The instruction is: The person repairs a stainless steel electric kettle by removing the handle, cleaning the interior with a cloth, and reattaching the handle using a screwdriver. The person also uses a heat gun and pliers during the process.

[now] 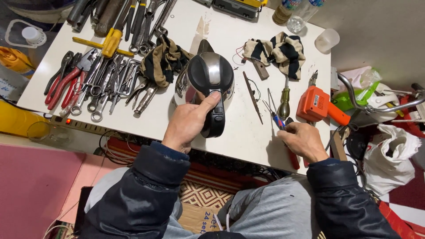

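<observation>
At the centre of the frame, my left hand (188,126) wraps the black handle of the steel electric kettle (204,84), thumb pressed along the top of the handle, which steadies the kettle upright on the white table (177,119). Lower right, my right hand (304,141) is closed around red-handled pliers (290,152), whose nose points up toward a small blue-tipped screwdriver (273,116) lying just beside it. Right of that lies a yellow-handled screwdriver (284,102), and farther right an orange soldering gun (318,105), both within easy reach of that hand. Upper left of the frame holds a spread of wrenches and pliers (95,84), laid flat and fanned so each can be seen. Two striped rags flank the kettle: one (163,62) touching its left side, another (276,52) at upper right.
</observation>
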